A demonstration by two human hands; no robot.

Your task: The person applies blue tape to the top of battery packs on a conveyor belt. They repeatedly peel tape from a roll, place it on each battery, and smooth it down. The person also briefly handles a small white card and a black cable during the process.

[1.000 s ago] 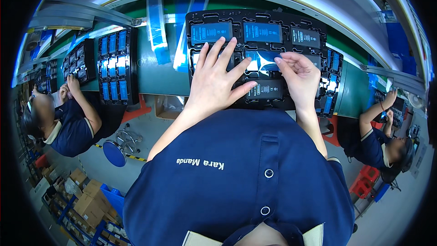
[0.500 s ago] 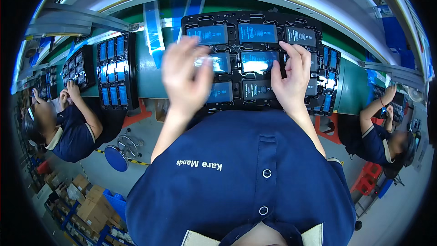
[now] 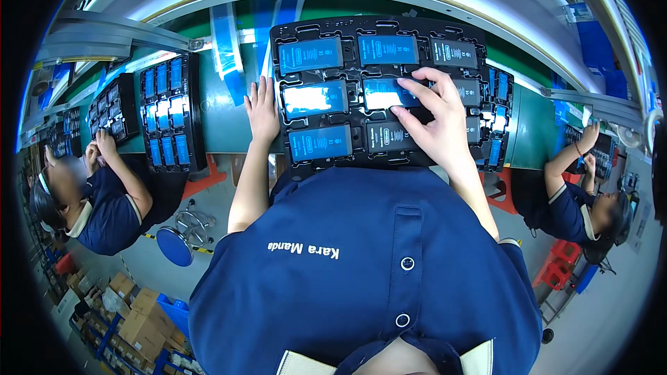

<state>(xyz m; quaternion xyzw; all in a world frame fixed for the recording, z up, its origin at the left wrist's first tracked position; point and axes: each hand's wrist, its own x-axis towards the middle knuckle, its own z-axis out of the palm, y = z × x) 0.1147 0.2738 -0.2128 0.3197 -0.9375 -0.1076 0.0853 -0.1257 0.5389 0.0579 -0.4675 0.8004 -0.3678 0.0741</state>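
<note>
A black moulded tray [image 3: 379, 28] lies on the green belt in front of me, holding several flat rectangular parts with blue film on top. My left hand [image 3: 262, 107] rests flat on the belt against the tray's left edge, fingers together and holding nothing. My right hand [image 3: 436, 121] lies over the tray's right half, its fingertips pressing on the blue part in the middle row [image 3: 388, 94]. The parts under that palm are hidden.
A second black tray of blue parts [image 3: 167, 107] sits to the left on the belt, with more trays beyond. Another tray [image 3: 497, 114] lies partly under mine on the right. Seated people work at left [image 3: 104, 201] and right [image 3: 577, 201]. A blue stool [image 3: 174, 246] stands below.
My left hand has slid off the tray to its left edge on the belt. My right hand has moved left, toward the tray's middle row.
</note>
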